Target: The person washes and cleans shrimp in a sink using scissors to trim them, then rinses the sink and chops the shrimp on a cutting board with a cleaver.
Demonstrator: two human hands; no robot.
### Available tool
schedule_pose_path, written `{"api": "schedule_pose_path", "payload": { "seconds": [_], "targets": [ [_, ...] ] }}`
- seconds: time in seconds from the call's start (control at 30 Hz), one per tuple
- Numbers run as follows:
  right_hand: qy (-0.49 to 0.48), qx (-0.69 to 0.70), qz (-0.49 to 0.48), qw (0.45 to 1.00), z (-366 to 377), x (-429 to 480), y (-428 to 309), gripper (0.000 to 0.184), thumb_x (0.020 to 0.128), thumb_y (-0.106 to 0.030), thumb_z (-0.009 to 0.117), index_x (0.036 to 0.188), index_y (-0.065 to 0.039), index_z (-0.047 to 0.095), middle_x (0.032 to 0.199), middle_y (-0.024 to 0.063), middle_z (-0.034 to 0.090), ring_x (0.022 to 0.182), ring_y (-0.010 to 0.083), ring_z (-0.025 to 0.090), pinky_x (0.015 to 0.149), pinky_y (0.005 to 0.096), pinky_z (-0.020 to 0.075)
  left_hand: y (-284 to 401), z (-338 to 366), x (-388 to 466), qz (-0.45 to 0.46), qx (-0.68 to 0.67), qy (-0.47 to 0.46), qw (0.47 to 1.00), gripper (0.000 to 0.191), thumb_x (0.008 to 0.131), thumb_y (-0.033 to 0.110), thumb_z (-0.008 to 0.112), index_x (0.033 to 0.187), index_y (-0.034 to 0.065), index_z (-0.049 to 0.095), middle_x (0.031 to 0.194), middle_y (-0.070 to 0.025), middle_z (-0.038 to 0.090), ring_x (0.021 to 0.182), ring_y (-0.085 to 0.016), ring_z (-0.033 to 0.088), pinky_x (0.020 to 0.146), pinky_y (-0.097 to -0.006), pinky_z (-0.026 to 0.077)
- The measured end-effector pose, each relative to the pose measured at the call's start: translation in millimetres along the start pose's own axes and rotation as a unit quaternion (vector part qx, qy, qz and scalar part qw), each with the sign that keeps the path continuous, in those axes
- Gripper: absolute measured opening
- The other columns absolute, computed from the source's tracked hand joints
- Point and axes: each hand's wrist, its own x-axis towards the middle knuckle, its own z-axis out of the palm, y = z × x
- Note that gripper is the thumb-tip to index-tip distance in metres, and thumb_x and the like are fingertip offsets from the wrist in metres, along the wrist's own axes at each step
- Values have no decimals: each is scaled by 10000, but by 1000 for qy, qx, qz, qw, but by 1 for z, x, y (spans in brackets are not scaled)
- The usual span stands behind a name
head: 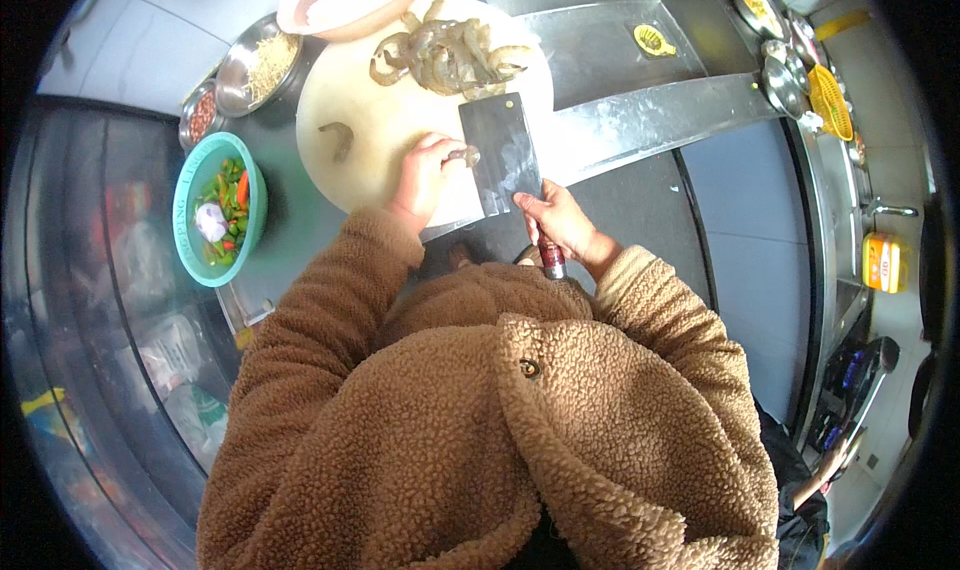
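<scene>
My right hand [559, 221] grips the dark handle of a Chinese cleaver [499, 153], its broad blade over the right part of a round white cutting board [360, 168]. In my left hand [429, 176] is a shrimp [469, 155], mostly hidden by the fingers; its end reaches the blade's left side. A pile of raw shrimp [450, 52] lies at the back of the board. One separate shrimp [342, 140] rests at the board's left.
Left of the board stand a turquoise basket [259, 228] of peppers, a steel bowl [231, 93] of pale shreds and a small bowl of peanuts [202, 116]. A pink basket [296, 7] overlaps the board's back edge. Right is a steel sink [592, 44]. Someone's arm [817, 480] is at the stove.
</scene>
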Motion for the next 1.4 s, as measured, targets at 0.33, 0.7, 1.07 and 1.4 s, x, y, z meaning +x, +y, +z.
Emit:
{"api": "schedule_pose_path", "payload": {
  "seconds": [0.33, 0.7, 1.07, 1.4],
  "targets": [
    [-17, 43, -26, 999, 0, 1, 14, 154, 952, -160, 595, 987, -56, 487, 563, -16, 501, 413, 90, 477, 383, 225, 403, -1, 0, -3, 28, 30, 65, 997, 117, 789, -56, 664, 896, -19, 636, 901, -97, 609, 785, -178, 607, 709, -276, 511],
    [-46, 34, -23, 998, -12, -5, 14, 185, 953, -160, 593, 1047, -36, 493, 587, -29, 488, 434, 77, 476, 412, 222, 409, 1, -3, -1, 8, 47, 58, 997, 121, 798, -15, 681, 917, -8, 659, 891, -100, 618, 766, -189, 618, 700, -287, 517],
    [-65, 18, -18, 998, -23, -7, 17, 207, 954, -159, 594, 1073, -26, 490, 579, -23, 495, 431, 83, 488, 425, 230, 431, 5, -8, 4, 38, 52, 22, 998, 111, 805, -37, 663, 911, -1, 658, 895, -111, 626, 827, -219, 621, 758, -298, 511],
    [-81, -28, -12, 996, -28, -7, 7, 263, 958, -178, 590, 1130, -13, 480, 583, -30, 506, 431, 73, 510, 422, 221, 446, 1, -8, 5, 42, 74, 12, 996, 102, 806, -27, 651, 906, -8, 656, 889, -114, 630, 809, -224, 627, 748, -295, 513]
  ]
}}
